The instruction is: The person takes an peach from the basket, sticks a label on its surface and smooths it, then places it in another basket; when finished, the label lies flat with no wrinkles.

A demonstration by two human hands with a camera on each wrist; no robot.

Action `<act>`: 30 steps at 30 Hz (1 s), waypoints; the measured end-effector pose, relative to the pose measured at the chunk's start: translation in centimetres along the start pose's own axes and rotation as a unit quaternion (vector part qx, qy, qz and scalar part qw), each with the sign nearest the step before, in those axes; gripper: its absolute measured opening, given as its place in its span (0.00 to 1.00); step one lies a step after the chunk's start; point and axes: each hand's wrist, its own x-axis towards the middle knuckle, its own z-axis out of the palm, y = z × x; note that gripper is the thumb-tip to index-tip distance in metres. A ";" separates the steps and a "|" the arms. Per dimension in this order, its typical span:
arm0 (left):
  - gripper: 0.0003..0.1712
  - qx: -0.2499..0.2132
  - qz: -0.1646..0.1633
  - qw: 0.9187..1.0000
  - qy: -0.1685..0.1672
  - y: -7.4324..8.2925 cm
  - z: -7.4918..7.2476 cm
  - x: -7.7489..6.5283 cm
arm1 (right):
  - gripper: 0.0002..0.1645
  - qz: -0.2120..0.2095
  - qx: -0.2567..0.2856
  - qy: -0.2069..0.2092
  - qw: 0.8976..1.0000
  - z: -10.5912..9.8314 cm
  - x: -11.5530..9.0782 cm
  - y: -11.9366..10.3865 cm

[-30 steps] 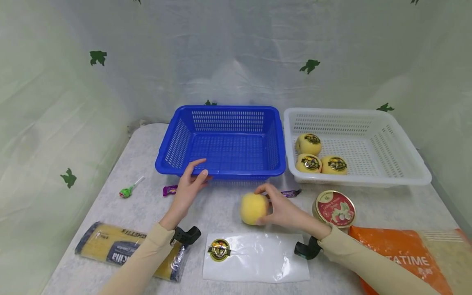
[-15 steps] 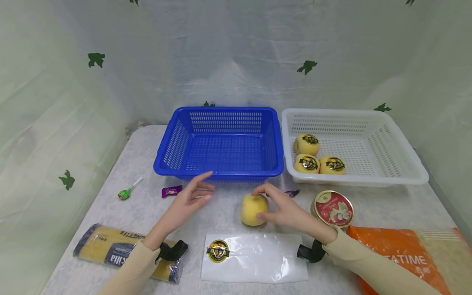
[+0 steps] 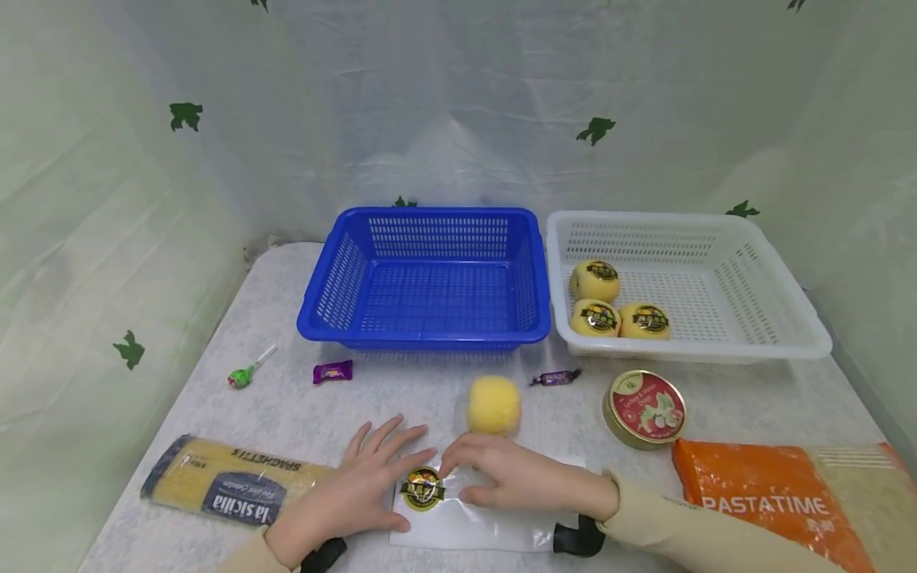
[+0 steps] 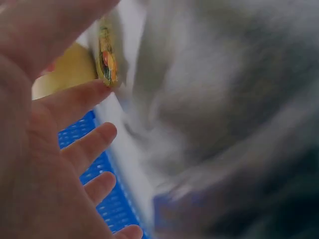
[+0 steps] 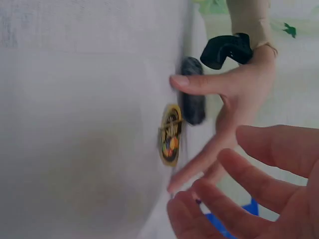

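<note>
A white glossy sheet (image 3: 501, 525) bears a round black-and-gold sticker (image 3: 423, 489) near its left end. My left hand (image 3: 358, 489) spreads its fingers at the sheet's left edge, thumb and index to either side of the sticker. Over the sheet, my right hand (image 3: 509, 477) has its fingertips close by the sticker, fingers bent loosely with nothing between them in the right wrist view. Just beyond the right hand sits a yellow apple (image 3: 494, 404) with no sticker showing. Seen from the right wrist, the sticker (image 5: 171, 135) lies flat between both hands.
Behind stand a blue basket (image 3: 423, 338) and a white basket (image 3: 702, 348) with three stickered apples (image 3: 596, 318). Around lie a spaghetti pack (image 3: 236, 477), a lollipop (image 3: 243, 376), two purple candies (image 3: 333, 372), a round red tin (image 3: 645, 407) and an orange pasta bag (image 3: 759, 477).
My right hand has let go of the apple and come down-left over the sheet. My left hand has drawn back from the blue basket's front to the sheet's left edge.
</note>
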 end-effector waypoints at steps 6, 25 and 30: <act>0.48 0.042 0.001 0.999 0.010 0.0 0.7 -0.2 | 0.17 0.000 -0.081 -0.065 0.995 2.0 0.1 0.0; 0.48 0.047 0.000 0.999 -0.010 0.3 0.4 0.1 | 0.07 0.077 0.192 0.073 0.976 2.5 0.9 0.4; 0.48 0.038 -0.005 0.999 -0.020 0.5 0.2 0.2 | 0.07 0.095 0.255 0.136 0.953 1.7 0.6 0.4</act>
